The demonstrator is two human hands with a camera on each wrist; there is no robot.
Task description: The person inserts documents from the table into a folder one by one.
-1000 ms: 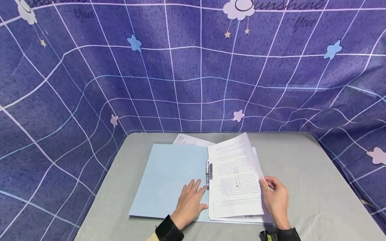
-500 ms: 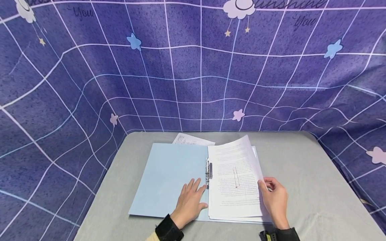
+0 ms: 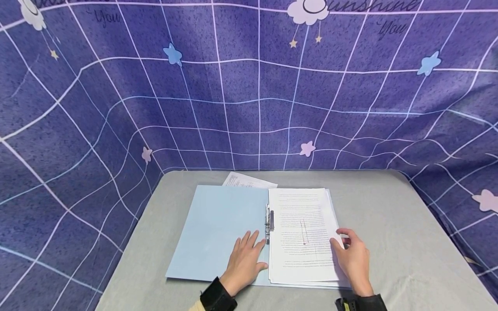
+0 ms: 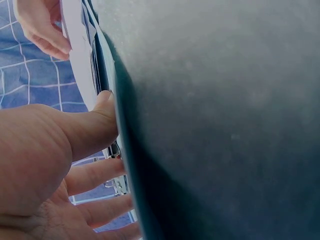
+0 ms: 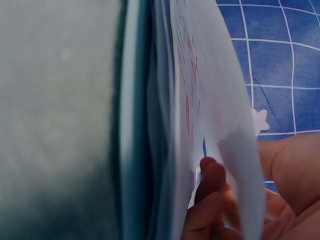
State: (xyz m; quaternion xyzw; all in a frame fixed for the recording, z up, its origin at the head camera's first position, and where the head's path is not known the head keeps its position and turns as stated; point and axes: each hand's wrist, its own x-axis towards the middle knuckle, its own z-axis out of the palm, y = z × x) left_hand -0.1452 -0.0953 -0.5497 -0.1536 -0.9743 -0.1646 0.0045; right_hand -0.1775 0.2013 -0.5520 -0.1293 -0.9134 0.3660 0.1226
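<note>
A light-blue folder point(image 3: 227, 224) lies spread out flat, with a metal lever clip point(image 3: 269, 222) along its spine. Printed sheets point(image 3: 299, 259) are stacked on its right side, the top one bearing red marks. My left hand point(image 3: 244, 260) rests with spread fingers on the left cover, beside the spine and just below the clip. At the right edge of the stack, my right hand point(image 3: 353, 257) pinches the top sheet of paper point(image 5: 235, 105). In the right wrist view, this sheet stands away from the pages under it, thumb on one face and fingers behind.
Another printed paper point(image 3: 249, 180) pokes out from behind the folder's top edge. Folder and papers lie on a grey cloth-covered table point(image 3: 393, 224). A purple gridded curtain point(image 3: 241, 86) surrounds the table's back and sides.
The top sheet, raised and curled at its upper right corner before, has come down nearly flat onto the stack. My right hand has shifted slightly left; my left hand stays put.
</note>
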